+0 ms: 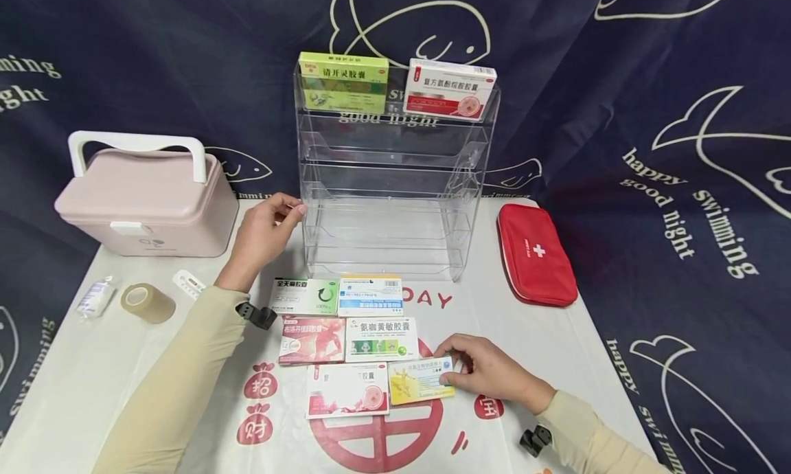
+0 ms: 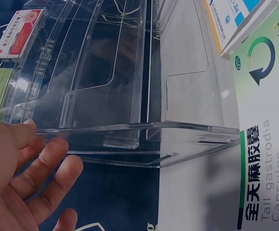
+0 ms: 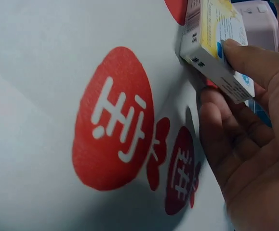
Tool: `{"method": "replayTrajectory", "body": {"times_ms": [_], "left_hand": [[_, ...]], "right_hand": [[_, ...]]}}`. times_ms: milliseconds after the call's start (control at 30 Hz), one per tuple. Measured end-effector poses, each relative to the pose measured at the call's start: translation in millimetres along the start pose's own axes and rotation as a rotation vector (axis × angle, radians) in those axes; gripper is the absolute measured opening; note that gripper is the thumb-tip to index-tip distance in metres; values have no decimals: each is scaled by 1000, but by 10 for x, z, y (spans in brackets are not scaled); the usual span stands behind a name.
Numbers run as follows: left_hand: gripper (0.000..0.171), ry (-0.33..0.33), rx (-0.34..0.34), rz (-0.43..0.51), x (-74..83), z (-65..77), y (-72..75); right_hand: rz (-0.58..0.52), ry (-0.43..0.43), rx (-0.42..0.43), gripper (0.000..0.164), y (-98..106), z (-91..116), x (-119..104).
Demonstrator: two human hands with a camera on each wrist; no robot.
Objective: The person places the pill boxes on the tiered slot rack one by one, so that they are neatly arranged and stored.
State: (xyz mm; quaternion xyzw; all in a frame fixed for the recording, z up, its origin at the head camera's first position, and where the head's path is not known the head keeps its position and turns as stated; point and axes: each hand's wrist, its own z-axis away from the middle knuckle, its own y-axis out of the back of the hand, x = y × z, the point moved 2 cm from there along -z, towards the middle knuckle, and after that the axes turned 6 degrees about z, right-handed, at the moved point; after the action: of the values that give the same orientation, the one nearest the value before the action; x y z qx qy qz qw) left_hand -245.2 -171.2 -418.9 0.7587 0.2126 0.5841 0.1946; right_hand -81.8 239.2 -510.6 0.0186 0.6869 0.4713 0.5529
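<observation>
My right hand (image 1: 488, 367) pinches the right end of a yellow-and-white medicine box (image 1: 417, 381), thumb on its printed face. In the right wrist view the box (image 3: 221, 43) is tilted, fingers (image 3: 226, 125) curved below it. My left hand (image 1: 262, 233) is at the left side of a clear tiered display rack (image 1: 386, 178). In the left wrist view its thumb tip is right at the rack's edge (image 2: 139, 126), the other fingers loosely bent outside the panel. A green box (image 1: 344, 86) and a red-and-white box (image 1: 450, 93) stand in the rack's top tier.
Several medicine boxes lie in rows before the rack, among them a pink box (image 1: 312, 341) and a green-white box (image 1: 305, 297). A pink case (image 1: 148, 199), tan bandage roll (image 1: 148, 303), thermometer (image 1: 188, 283) and wrapped packet (image 1: 97, 297) sit left. A red first-aid pouch (image 1: 536, 254) lies right.
</observation>
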Motion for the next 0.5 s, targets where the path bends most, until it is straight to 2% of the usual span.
{"method": "replayTrajectory", "body": {"times_ms": [100,300,500], "left_hand": [[31,-1,-2,2,2,-5,-4],[32,-2,1,3,-9,-5,-7],[31,0,3,1,-13,2,-10]], "right_hand": [[-31,-21,36,31,-17,10,3],[-27,14,171,36,-32,1,3],[-53,37,178,33,-18,16,38]]}}
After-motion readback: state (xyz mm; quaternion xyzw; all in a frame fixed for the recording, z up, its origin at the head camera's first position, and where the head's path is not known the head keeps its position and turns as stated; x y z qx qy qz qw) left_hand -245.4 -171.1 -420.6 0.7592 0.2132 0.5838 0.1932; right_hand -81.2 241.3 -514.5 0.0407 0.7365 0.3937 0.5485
